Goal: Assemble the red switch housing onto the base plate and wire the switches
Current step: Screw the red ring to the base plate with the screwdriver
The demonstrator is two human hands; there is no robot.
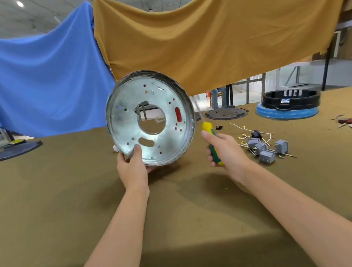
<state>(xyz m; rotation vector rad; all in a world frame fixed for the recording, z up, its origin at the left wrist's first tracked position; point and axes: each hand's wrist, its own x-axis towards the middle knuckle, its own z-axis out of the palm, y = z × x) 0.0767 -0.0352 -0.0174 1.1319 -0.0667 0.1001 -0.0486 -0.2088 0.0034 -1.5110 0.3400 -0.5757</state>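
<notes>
My left hand (pixel 132 167) grips the lower rim of a round silver metal base plate (pixel 122 109), holding it upright above the table with its inner face toward me. Red shows through a slot and several small holes on the plate's right side (pixel 178 114), from a red part behind it. My right hand (pixel 224 149) grips the yellow and green handle of a screwdriver (pixel 207 129); its thin shaft points up past the plate's right edge. Several grey switches (pixel 266 151) with wires lie on the table to the right of that hand.
The table is covered in olive-brown cloth (pixel 68 203). Black round bases (pixel 14 151) lie at the far left, a dark perforated disc (pixel 227 113) and a black housing on a blue ring (pixel 288 107) at the far right. More wired parts (pixel 348 123) lie at the right edge.
</notes>
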